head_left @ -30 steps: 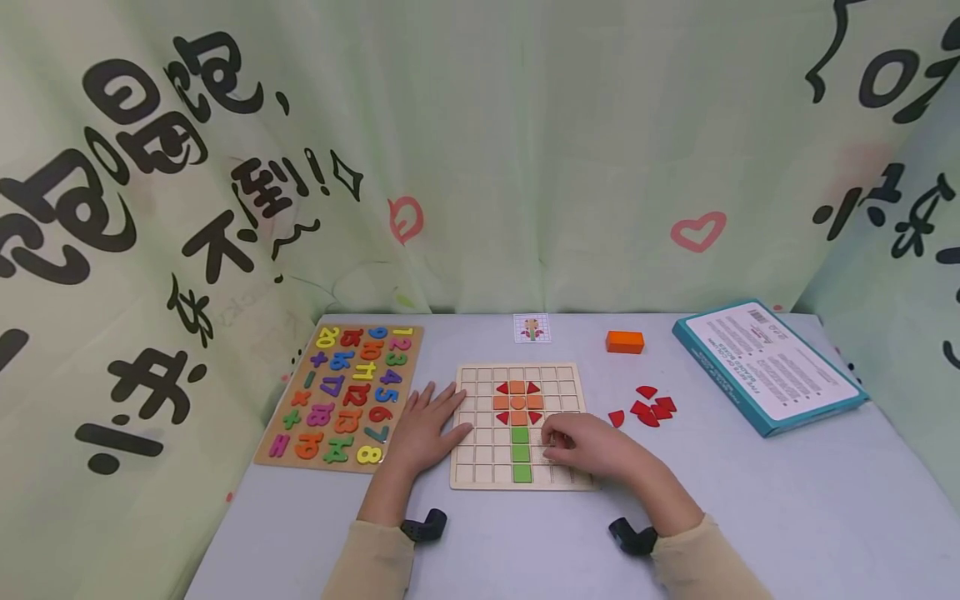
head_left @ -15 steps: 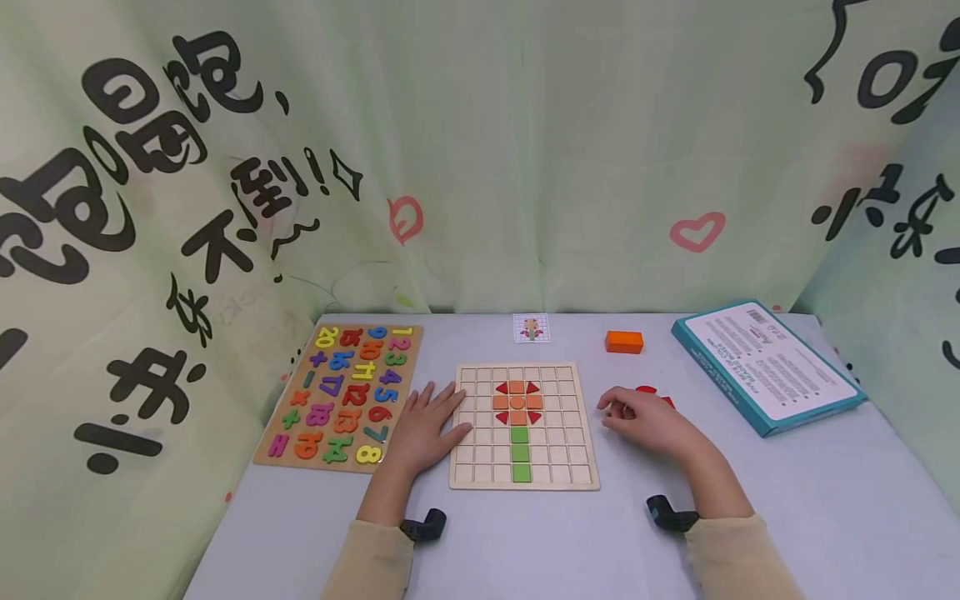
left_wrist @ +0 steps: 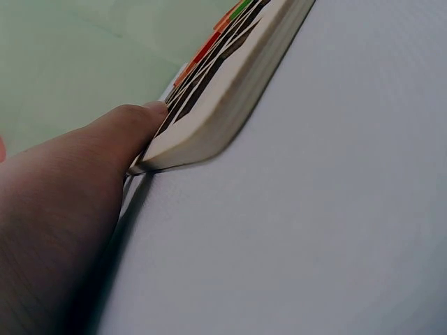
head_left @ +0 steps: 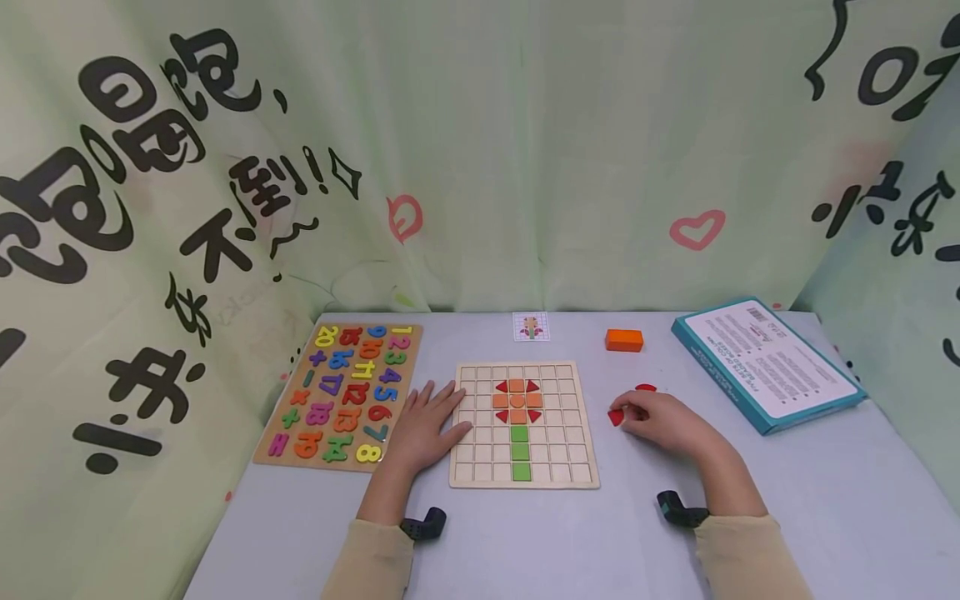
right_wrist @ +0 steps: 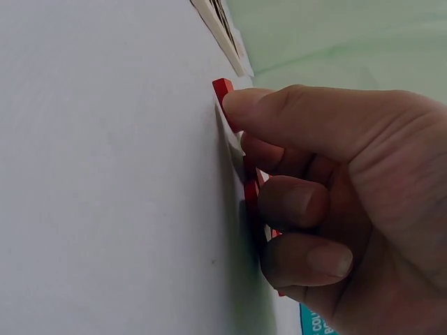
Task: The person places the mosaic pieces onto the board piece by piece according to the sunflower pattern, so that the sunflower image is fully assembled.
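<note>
My right hand pinches a red wedge-shaped piece between thumb and forefinger, right of the wooden grid board. In the right wrist view the thumb lies against that red piece, and other red pieces show behind the curled fingers. Another red piece peeks out beyond the hand; the rest of the pile is hidden. Orange squares, red wedges and green squares form a flower with a stem on the board. My left hand rests with straight fingers at the board's left edge, its thumb touching the rim.
A number puzzle board lies at the left, close to my left hand. Behind the grid board are a small pattern card and an orange block stack. A teal-edged box lies at the right.
My right hand has moved from the grid board rightward to the red pieces and now pinches one of them. The left hand has stayed in place.
</note>
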The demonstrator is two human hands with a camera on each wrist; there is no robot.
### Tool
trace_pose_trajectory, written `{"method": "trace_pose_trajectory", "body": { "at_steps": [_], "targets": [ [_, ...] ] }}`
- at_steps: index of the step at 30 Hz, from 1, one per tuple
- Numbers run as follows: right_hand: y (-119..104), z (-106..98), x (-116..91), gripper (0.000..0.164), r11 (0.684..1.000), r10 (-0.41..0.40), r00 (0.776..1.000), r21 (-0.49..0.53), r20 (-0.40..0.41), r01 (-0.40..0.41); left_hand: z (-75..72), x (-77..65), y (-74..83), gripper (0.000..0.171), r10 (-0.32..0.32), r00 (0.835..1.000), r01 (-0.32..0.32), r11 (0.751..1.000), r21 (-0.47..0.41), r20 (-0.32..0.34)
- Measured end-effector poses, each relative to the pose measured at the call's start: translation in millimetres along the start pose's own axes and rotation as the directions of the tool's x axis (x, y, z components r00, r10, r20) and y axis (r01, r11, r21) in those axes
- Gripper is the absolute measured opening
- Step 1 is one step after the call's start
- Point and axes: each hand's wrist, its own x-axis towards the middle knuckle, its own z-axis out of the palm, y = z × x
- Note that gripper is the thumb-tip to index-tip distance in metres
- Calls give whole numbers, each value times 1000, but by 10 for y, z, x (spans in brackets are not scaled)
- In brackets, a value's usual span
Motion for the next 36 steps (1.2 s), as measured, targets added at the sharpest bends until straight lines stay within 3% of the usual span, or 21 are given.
{"method": "trace_pose_trajectory", "body": {
  "at_steps": [12, 22, 28, 36],
  "targets": [
    [0, 34, 36, 19, 1000, 6, 1000, -9, -15, -7, -5, -2, 5, 68, -1, 1000, 1, 1000, 13, -7],
    [-40, 34, 21, 14, 998, -44, 998, -45, -51, 42, 1, 3, 7, 68, -5, 1000, 5, 1000, 16, -6],
    [-142, 19, -7, 18, 996, -79, 992, -52, -95, 74, 5, 3, 4, 68, -5, 1000, 5, 1000, 14, -8],
    [-352, 55, -29, 27, 995, -95, 993, -24, -63, 94, 1, 1, 7, 68, -6, 1000, 6, 1000, 9, -5]
  ]
}}
